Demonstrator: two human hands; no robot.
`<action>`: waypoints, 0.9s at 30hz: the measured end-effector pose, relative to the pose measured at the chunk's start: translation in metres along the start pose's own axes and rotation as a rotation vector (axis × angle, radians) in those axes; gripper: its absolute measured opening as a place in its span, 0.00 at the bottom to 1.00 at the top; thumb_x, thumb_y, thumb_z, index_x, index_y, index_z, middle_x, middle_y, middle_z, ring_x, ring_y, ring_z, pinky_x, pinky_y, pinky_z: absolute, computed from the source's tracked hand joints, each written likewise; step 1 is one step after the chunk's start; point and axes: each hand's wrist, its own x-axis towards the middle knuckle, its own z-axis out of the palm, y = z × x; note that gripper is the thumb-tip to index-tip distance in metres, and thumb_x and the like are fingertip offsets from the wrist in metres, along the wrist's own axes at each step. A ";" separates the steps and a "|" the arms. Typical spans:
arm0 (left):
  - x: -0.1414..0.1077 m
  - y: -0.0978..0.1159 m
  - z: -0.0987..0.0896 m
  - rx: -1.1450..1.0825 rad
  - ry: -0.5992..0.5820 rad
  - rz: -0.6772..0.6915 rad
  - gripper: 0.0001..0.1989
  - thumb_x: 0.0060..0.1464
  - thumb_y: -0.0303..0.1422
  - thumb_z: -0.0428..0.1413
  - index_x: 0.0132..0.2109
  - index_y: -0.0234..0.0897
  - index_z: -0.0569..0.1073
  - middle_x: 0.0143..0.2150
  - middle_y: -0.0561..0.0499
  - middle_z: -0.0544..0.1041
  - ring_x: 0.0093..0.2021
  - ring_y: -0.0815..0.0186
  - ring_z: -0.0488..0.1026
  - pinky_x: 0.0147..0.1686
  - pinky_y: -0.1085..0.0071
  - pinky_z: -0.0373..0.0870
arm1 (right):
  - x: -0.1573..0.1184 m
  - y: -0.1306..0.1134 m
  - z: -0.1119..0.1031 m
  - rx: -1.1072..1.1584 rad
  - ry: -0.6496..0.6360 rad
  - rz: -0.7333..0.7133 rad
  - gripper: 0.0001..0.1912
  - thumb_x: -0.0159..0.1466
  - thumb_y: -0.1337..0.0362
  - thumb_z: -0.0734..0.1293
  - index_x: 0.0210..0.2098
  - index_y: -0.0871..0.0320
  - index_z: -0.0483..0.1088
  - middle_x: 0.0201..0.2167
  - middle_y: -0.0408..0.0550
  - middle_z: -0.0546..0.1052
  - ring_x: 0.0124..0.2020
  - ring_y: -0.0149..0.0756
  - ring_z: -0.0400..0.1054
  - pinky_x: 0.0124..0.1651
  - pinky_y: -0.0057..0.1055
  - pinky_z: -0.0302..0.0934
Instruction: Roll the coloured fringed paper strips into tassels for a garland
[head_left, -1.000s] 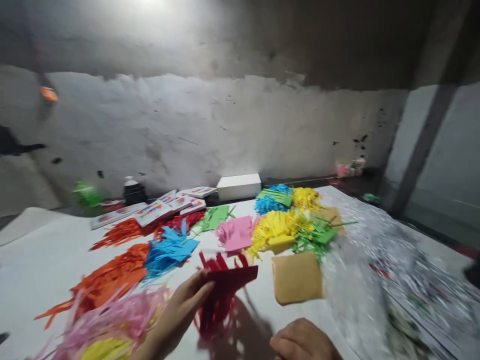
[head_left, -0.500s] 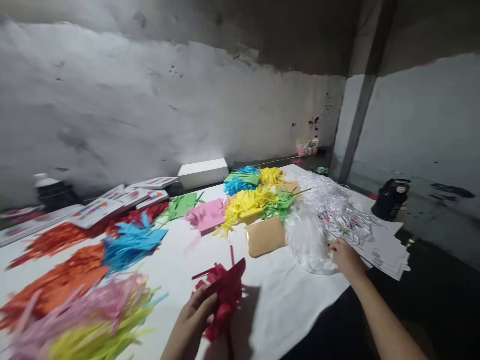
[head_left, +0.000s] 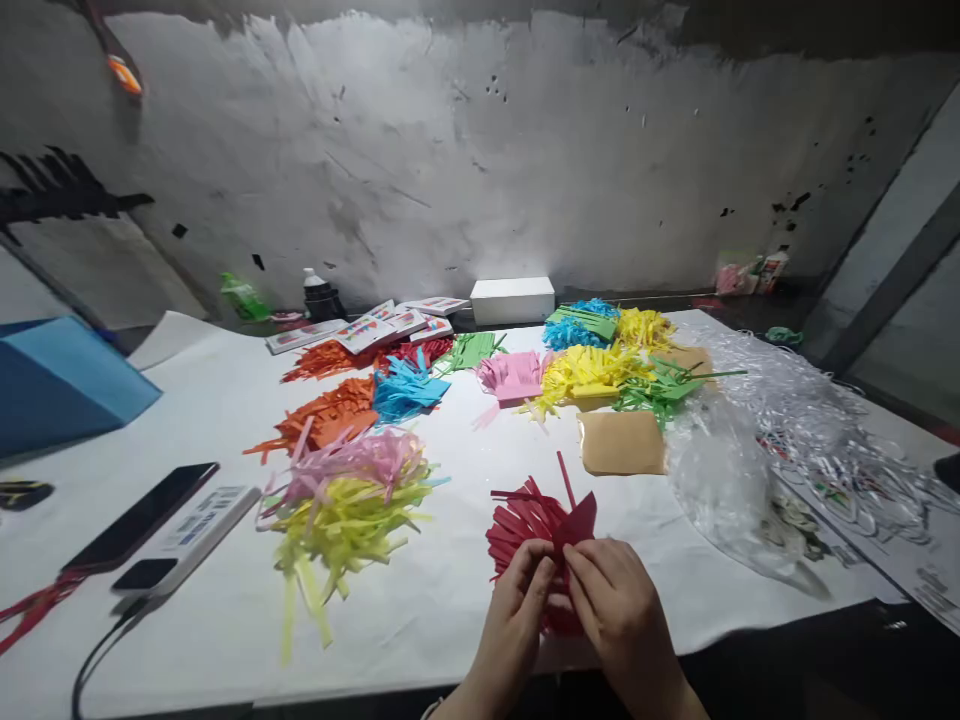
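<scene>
A bundle of dark red fringed paper [head_left: 525, 520] is in front of me near the table's front edge, its strips spreading to the left. My left hand [head_left: 517, 615] grips its plain band from the left, thumb and fingers closed. From the right, my right hand [head_left: 619, 605] pinches the same band, close beside the left fingertips. Whether anything small is also between the right fingers, I cannot tell. Right of the hands lies a clear plastic bag [head_left: 709, 470] with small pale things [head_left: 795, 525] at its opening. A brown packet [head_left: 622, 443] lies beyond the hands.
Yellow fringed paper [head_left: 589, 375], a pink bundle [head_left: 517, 375] and an orange bundle [head_left: 337, 410] lie across the white-covered table. A phone [head_left: 142, 520] and a cabled white device [head_left: 187, 535] are at left. White strings [head_left: 817, 410] heap at right; a white box [head_left: 514, 300] stands behind.
My right hand has come from the clear bag to the red fringed paper and now pinches it beside my left hand. The view has turned left, showing the phone and a blue object.
</scene>
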 end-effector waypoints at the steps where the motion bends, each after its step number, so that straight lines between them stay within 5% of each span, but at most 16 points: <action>1: -0.002 -0.001 -0.001 0.014 0.000 -0.004 0.25 0.49 0.52 0.65 0.42 0.37 0.73 0.32 0.54 0.74 0.30 0.69 0.72 0.32 0.73 0.73 | 0.001 0.000 0.001 0.020 -0.013 0.026 0.10 0.69 0.74 0.62 0.44 0.61 0.73 0.33 0.51 0.78 0.35 0.40 0.72 0.39 0.37 0.69; 9: -0.003 -0.009 -0.015 0.128 -0.037 0.022 0.18 0.58 0.48 0.60 0.41 0.36 0.74 0.37 0.49 0.78 0.34 0.65 0.75 0.36 0.70 0.74 | -0.017 0.006 -0.001 0.209 -0.062 0.209 0.12 0.68 0.75 0.62 0.42 0.55 0.75 0.32 0.47 0.76 0.36 0.38 0.70 0.40 0.35 0.66; 13: -0.004 -0.008 -0.014 0.211 -0.107 0.090 0.17 0.58 0.45 0.61 0.46 0.37 0.75 0.39 0.48 0.78 0.34 0.65 0.75 0.36 0.70 0.74 | -0.018 0.006 0.000 0.476 -0.128 0.583 0.10 0.59 0.76 0.66 0.27 0.56 0.70 0.28 0.43 0.73 0.31 0.35 0.69 0.34 0.28 0.63; 16: -0.003 -0.003 -0.016 0.329 -0.115 0.166 0.15 0.59 0.44 0.60 0.43 0.36 0.76 0.38 0.48 0.77 0.36 0.64 0.74 0.37 0.71 0.72 | -0.011 0.010 -0.004 0.579 -0.226 0.713 0.10 0.57 0.75 0.67 0.23 0.56 0.69 0.25 0.40 0.72 0.26 0.32 0.68 0.28 0.24 0.63; 19: 0.000 0.002 -0.020 0.456 -0.098 0.206 0.15 0.61 0.43 0.57 0.39 0.35 0.77 0.35 0.48 0.78 0.37 0.62 0.74 0.38 0.70 0.71 | -0.005 0.013 -0.009 0.616 -0.291 0.676 0.08 0.62 0.69 0.69 0.26 0.56 0.73 0.25 0.41 0.76 0.27 0.33 0.72 0.30 0.24 0.66; 24: 0.000 0.007 -0.018 0.583 -0.077 0.223 0.14 0.62 0.40 0.55 0.37 0.36 0.79 0.34 0.47 0.81 0.35 0.60 0.75 0.38 0.69 0.70 | -0.012 0.009 -0.007 0.272 -0.053 0.349 0.11 0.69 0.69 0.61 0.40 0.54 0.75 0.34 0.49 0.78 0.34 0.38 0.72 0.38 0.34 0.68; 27: -0.001 0.008 -0.014 0.571 -0.026 0.220 0.13 0.61 0.40 0.56 0.36 0.37 0.80 0.34 0.47 0.82 0.35 0.60 0.76 0.38 0.69 0.71 | -0.016 0.001 -0.006 0.127 -0.082 0.160 0.13 0.67 0.72 0.60 0.43 0.56 0.75 0.41 0.54 0.78 0.40 0.43 0.71 0.43 0.43 0.67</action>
